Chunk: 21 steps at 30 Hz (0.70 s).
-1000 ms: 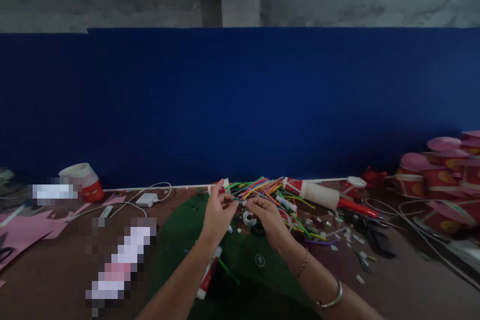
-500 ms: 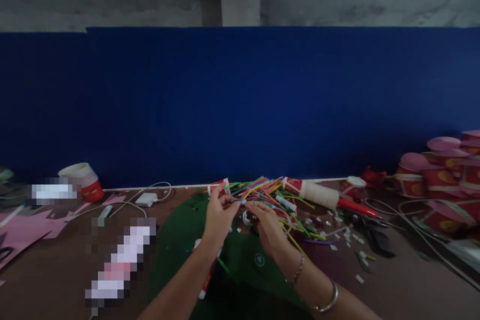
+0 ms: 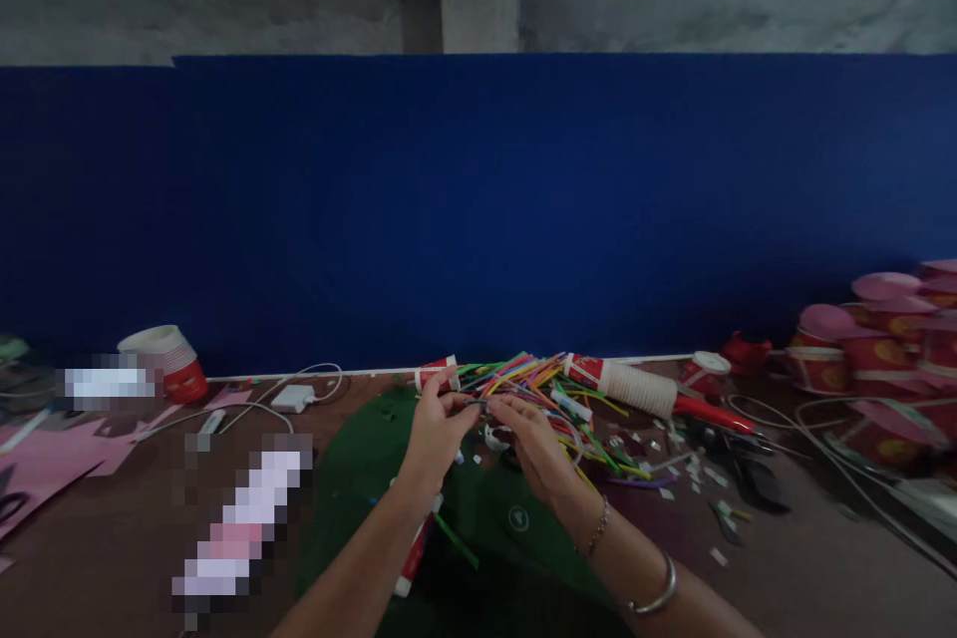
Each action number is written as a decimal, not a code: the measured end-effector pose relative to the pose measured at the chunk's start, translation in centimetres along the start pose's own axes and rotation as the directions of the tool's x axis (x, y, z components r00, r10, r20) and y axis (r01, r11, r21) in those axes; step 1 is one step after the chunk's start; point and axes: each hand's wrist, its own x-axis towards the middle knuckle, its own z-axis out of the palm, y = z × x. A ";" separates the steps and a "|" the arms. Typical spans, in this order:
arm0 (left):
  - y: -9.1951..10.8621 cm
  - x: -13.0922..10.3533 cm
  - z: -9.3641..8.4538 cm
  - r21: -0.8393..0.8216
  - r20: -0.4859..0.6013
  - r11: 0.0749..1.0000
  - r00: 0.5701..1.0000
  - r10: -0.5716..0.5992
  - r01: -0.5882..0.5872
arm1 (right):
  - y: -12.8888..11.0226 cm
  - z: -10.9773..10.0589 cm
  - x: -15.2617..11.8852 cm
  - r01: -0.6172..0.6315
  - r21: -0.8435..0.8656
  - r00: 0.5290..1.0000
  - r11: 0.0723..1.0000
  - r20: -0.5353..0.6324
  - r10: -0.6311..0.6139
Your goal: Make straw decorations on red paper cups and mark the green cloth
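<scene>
Both hands meet over the green mat, fingertips nearly touching. My left hand (image 3: 440, 429) pinches something small and thin that I cannot make out. Opposite it, my right hand (image 3: 532, 434) has thumb and fingers closed at the same spot; what they hold is too small to name. Right behind the fingers lies a pile of coloured strips (image 3: 515, 374). A red and white paper cup (image 3: 438, 374) lies behind my left hand. Below my left wrist another red cup (image 3: 413, 558) lies partly hidden by the forearm, with a green strip (image 3: 456, 540) beside it.
Stacked paper cups (image 3: 639, 389) lie at the back right, near black-handled scissors (image 3: 759, 480) and white scraps. Pink-topped red cups (image 3: 886, 359) are piled far right. On the left are a cup stack (image 3: 168, 364), a white adapter (image 3: 293, 399), cables and pink paper (image 3: 52, 464).
The white bit that showed between the fingertips is no longer visible there. The hands have barely shifted, and the fingers of my right hand sit slightly differently.
</scene>
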 end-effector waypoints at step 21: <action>0.0 0.2 -0.4 0.541 0.089 0.825 0.986 0.140 -0.166 | 0.1 -0.4 -0.1 0.428 -0.482 0.870 0.765 -0.008 -0.493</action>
